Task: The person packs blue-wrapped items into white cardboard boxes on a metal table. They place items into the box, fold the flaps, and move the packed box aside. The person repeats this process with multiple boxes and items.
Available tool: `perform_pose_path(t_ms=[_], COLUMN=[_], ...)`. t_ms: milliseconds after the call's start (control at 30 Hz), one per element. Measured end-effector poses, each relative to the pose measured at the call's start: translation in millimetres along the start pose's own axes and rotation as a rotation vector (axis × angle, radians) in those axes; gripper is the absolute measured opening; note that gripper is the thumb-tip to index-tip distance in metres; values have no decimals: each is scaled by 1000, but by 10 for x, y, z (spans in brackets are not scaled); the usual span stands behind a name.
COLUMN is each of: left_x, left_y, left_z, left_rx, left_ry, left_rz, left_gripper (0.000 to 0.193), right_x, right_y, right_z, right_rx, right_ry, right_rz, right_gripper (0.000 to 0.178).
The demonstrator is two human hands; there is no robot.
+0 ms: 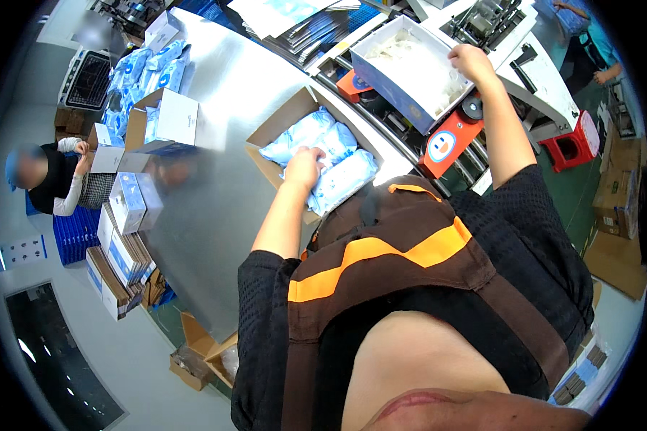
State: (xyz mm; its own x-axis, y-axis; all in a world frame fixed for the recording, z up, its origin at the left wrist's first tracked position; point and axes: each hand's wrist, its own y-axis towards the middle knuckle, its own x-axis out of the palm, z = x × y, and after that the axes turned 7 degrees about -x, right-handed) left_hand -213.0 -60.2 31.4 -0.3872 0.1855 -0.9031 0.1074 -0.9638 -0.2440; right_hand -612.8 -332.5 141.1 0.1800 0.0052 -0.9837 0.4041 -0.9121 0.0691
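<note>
An open brown carton [259, 144] stands at the table's right edge with several blue-and-white soft packs [345, 172] in it. My left hand [303, 169] reaches into this carton, its fingers bent and closed on one of the packs. Farther right, an open blue-and-white box [392, 85] rests over the rollers of a machine, with crumpled whitish pieces inside. My right hand [473, 65] is at that box's far right corner, its fingers curled at the rim. Whether it pinches anything small there is hidden.
A metal table [216, 144] stretches left, bearing a heap of blue packs [140, 75] and white boxes [176, 118]. Across it a person [50, 176] handles a box. Orange machine parts [449, 144] sit beside my right arm. A red stool [574, 141] stands on the floor.
</note>
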Motion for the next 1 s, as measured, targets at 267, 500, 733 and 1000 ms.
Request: perform_pose_path(t_ms=[267,500,733,1000], left_x=[-350,-175,-166,-226], left_y=[-607,-706,-1257,-1847], left_z=[1139,694,489,151], left_rx=[188,297,62,-96], left_ry=[-262,-24,-97,86], left_rz=[-4,-183,-110,18], left_gripper=[37,26,26,30], right_x=[-440,-172,1047,1046], right_y=[-197,-66,29,-74], right_z=[-283,-1885,-3415,-3794], right_rx=[60,-243,-803,-898], right_ry=[1096,1337,523,199], right_rz=[32,-334,-529,193], right_gripper=[30,28,17,15])
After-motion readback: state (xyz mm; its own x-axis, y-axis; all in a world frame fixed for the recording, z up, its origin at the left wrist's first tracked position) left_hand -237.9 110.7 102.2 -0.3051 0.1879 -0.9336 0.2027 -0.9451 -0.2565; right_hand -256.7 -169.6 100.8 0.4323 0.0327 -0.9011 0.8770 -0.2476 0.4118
